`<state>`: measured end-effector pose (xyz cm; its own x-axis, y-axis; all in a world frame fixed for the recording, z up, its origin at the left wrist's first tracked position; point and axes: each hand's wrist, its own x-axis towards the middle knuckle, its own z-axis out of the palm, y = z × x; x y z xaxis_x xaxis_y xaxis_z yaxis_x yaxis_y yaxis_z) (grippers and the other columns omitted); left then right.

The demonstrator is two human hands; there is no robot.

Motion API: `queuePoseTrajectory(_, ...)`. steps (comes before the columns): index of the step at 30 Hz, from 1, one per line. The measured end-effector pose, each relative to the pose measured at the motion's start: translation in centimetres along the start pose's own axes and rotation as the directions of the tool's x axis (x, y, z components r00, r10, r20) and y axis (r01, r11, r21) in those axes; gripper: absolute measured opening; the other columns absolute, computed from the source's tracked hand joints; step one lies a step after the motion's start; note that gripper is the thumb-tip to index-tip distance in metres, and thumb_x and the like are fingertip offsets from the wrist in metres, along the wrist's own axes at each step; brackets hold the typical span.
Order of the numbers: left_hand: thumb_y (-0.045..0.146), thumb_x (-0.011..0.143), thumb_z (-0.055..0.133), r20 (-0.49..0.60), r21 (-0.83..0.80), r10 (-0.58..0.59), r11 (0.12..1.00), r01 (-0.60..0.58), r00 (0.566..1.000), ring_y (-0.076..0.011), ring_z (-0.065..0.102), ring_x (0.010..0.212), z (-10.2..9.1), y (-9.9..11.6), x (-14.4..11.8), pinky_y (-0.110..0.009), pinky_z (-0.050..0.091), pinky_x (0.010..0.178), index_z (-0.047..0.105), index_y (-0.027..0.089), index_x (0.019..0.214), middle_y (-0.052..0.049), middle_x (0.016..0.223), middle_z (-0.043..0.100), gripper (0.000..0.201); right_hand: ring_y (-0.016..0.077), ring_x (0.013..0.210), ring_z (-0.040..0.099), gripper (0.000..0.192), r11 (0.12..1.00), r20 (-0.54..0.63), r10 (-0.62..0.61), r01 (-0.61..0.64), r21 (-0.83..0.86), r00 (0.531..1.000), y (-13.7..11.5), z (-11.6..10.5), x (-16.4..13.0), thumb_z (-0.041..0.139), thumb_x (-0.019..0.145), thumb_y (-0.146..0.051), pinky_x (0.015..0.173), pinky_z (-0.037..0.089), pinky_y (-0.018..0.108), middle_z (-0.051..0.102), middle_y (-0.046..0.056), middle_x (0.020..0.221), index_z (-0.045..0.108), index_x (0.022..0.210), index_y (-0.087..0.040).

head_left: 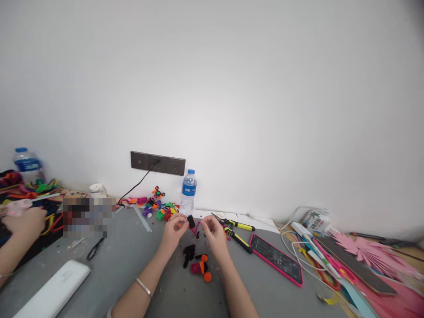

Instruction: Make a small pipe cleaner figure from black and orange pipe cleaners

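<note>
My left hand (173, 229) pinches a small black fuzzy piece (191, 221) joined to a pink pipe cleaner (196, 229) that hangs between my hands. My right hand (213, 232) is closed on the other end of that pink pipe cleaner. Both hands hover above the grey table (132, 265). Just below them lie a black fuzzy piece (188, 254) and small pink, orange and black bits (202, 266).
Yellow-handled pliers (236, 232) and a phone in a pink case (276, 259) lie right of my hands. A water bottle (188, 191) and colourful pipe-cleaner figures (161, 207) stand behind. Another person's hand (23, 223) works at far left; a white case (54, 289) lies front left.
</note>
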<state>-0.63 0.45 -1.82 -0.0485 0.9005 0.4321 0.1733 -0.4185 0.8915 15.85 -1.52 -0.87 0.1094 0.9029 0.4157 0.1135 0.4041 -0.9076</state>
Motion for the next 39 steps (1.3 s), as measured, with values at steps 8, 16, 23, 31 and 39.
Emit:
queuePoseTrajectory(8, 0.032, 0.074, 0.063, 0.019, 0.023, 0.008, 1.0, -0.009, 1.0, -0.0194, 0.063, 0.079, 0.08, 0.29, -0.07, -0.024, 0.047, 0.058, 0.069, 0.017, 0.066, -0.008, 0.089, 0.066, 0.018, 0.0135, 0.055, 0.044, 0.024, 1.0, -0.006, -0.02, 0.02, -0.023, 1.0, -0.54, 0.24, -0.32, 0.059, 0.084, -0.042, 0.054, 0.036, 0.025, 0.048, -0.004, 0.061, 0.053, 0.074, -0.02)
queuePoseTrajectory(16, 0.033, 0.073, 0.063, 0.017, 0.062, 0.015, 0.998, -0.016, 1.0, -0.0193, 0.063, 0.076, -0.1, 0.53, -0.02, -0.024, 0.048, 0.056, 0.068, 0.017, 0.065, -0.007, 0.088, 0.066, 0.018, 0.014, 0.058, 0.048, 0.013, 0.997, 0.03, 0.001, 0.002, -0.072, 1.0, -0.53, 0.53, -0.31, 0.06, 0.08, -0.033, 0.056, 0.038, 0.024, 0.054, -0.002, 0.065, 0.056, 0.078, -0.02)
queuePoseTrajectory(23, 0.031, 0.075, 0.061, 0.039, 0.085, 0.037, 0.996, -0.04, 0.999, -0.0189, 0.064, 0.076, -0.01, 0.57, -0.08, -0.024, 0.05, 0.057, 0.068, 0.018, 0.067, -0.007, 0.089, 0.066, 0.017, 0.0139, 0.058, 0.05, 0.015, 0.996, 0.034, -0.002, 0.005, -0.088, 0.999, -0.6, 0.68, -0.4, 0.059, 0.081, -0.033, 0.056, 0.039, 0.025, 0.059, -0.001, 0.066, 0.058, 0.074, -0.019)
queuePoseTrajectory(31, 0.03, 0.075, 0.062, 0.034, 0.119, 0.065, 0.991, -0.068, 0.997, -0.0199, 0.065, 0.081, 0.12, 0.56, -0.26, -0.026, 0.052, 0.061, 0.067, 0.018, 0.068, -0.007, 0.09, 0.066, 0.014, 0.0147, 0.058, 0.052, 0.01, 0.992, 0.025, -0.001, 0.004, -0.123, 1.0, -0.59, 0.68, -0.35, 0.061, 0.076, -0.029, 0.056, 0.041, 0.025, 0.062, 0.0, 0.066, 0.061, 0.073, -0.02)
queuePoseTrajectory(39, 0.027, 0.076, 0.061, 0.058, 0.122, 0.079, 0.989, -0.086, 0.995, -0.0195, 0.064, 0.082, 0.42, 0.96, -0.5, -0.025, 0.052, 0.062, 0.066, 0.019, 0.069, -0.006, 0.091, 0.065, 0.012, 0.0156, 0.058, 0.053, 0.014, 0.988, 0.027, -0.006, 0.01, -0.154, 1.0, -0.77, 0.39, -0.36, 0.058, 0.079, -0.031, 0.057, 0.043, 0.026, 0.061, 0.0, 0.064, 0.06, 0.07, -0.021)
